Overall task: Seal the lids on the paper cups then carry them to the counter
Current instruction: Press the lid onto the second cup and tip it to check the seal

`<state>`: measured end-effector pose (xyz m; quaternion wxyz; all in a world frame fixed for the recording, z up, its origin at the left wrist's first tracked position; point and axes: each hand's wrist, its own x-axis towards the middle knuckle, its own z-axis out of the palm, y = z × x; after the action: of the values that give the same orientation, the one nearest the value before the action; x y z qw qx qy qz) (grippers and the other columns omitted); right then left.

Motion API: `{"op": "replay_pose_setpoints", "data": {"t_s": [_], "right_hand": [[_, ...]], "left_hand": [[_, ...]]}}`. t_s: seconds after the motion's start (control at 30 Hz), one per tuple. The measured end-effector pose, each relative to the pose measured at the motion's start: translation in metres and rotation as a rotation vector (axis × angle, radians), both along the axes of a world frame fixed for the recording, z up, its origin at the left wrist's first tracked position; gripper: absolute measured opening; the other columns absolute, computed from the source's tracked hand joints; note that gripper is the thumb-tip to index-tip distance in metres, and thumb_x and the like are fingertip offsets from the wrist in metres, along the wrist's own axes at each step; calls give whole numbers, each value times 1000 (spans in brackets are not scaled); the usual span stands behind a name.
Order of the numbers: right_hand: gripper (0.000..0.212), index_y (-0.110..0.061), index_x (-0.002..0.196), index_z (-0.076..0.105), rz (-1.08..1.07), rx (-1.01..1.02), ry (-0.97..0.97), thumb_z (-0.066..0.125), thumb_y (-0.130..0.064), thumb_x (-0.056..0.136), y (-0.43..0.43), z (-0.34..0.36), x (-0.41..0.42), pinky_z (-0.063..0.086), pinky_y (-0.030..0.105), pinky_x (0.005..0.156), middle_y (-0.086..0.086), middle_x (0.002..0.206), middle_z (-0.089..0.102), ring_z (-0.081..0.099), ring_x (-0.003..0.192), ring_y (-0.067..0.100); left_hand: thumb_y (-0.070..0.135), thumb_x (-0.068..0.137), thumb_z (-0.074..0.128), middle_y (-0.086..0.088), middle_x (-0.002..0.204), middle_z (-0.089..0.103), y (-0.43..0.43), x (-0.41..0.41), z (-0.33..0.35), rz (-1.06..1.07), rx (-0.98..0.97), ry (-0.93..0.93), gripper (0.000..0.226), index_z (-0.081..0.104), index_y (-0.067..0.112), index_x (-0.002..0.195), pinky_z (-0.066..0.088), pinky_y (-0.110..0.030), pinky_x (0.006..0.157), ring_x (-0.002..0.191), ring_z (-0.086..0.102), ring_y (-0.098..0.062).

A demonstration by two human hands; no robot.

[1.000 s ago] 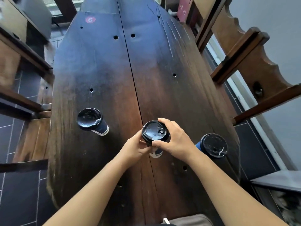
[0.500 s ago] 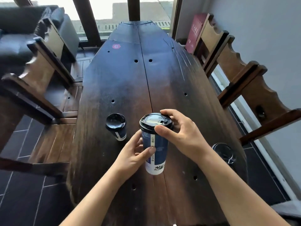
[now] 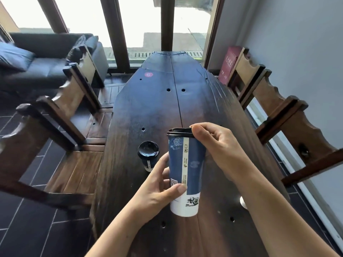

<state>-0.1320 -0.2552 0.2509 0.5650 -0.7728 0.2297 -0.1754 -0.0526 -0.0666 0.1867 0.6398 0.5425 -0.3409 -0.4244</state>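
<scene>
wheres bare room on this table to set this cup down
Bare: the far half of the table, from the red sticker to the standing cup and the held cup. Crowded: the near end, where the left hand and right hand grip the held cup and a third cup peeks past the right forearm.

Blue-and-white cup (image 3: 193, 160), black lid (image 3: 179, 132), dark table (image 3: 156, 112)

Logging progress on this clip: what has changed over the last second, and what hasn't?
The blue cup has been lifted off the table toward the camera. The left hand still grips its side; the right hand still pinches the edge of the lid. The other cup stays standing on the table, lidded.
</scene>
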Motion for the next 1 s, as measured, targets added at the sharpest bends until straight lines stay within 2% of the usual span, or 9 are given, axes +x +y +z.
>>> {"op": "replay_pose_setpoints", "data": {"t_s": [0.1,0.27,0.43,0.5,0.6,0.7,0.77,0.87,1.0], "right_hand": [[64,-28,108,72,11,3,-10,58,-82,76,2,-1,2,61,35,79,-6,101,78,74,97,13],[64,-25,113,71,14,9,-4,57,-76,77,1,-3,1,56,23,72,-7,104,77,73,98,9],[63,-32,117,66,44,-28,41,52,-78,76,-4,-7,-4,63,30,77,-11,106,74,72,102,10],[65,-32,120,64,53,-65,66,52,-78,76,-7,-12,-7,62,30,81,-12,110,73,70,104,8],[69,-32,128,61,64,-84,109,54,-77,77,-12,-27,-15,60,37,93,-12,120,71,67,112,8],[71,-32,134,60,82,-29,135,59,-75,77,-13,-47,-21,56,44,101,-11,127,69,65,119,10],[71,-32,138,58,94,-29,168,61,-71,79,-12,-62,-22,53,43,105,-9,132,68,64,122,11],[70,-32,143,54,101,-43,230,63,-66,82,-11,-85,-24,53,33,105,-8,135,66,63,122,8],[69,-31,148,49,128,-28,303,71,-53,87,-13,-115,-30,45,4,90,-14,135,63,60,112,-13]], "left_hand": [[54,80,81,-9,131,69,3,0,0,16,1,6,80,40,41,148,57,-40,95,111,71,-33],[58,79,80,-6,132,69,3,1,-1,11,17,-23,81,39,45,148,57,-46,99,113,71,-34],[57,80,79,-5,130,70,-1,-2,-7,12,51,-51,79,39,43,147,58,-40,94,109,72,-30],[56,83,77,2,129,70,-3,0,-10,-4,104,-138,76,38,45,147,59,-36,90,107,73,-24],[49,84,74,13,126,69,-7,0,-22,-25,181,-223,72,37,50,145,60,-37,91,108,72,-22],[40,85,78,13,123,69,-10,-2,-39,35,237,-253,64,45,47,139,60,-34,87,105,71,-18],[30,84,82,15,121,70,-11,-2,-53,85,280,-277,60,51,44,134,59,-27,81,105,70,-11],[30,80,85,13,116,73,-16,-3,-76,93,337,-238,57,56,41,128,58,-24,80,103,70,-9],[36,71,86,5,113,74,-23,1,-114,114,414,-216,59,58,37,123,61,-37,85,100,72,-13]]}}
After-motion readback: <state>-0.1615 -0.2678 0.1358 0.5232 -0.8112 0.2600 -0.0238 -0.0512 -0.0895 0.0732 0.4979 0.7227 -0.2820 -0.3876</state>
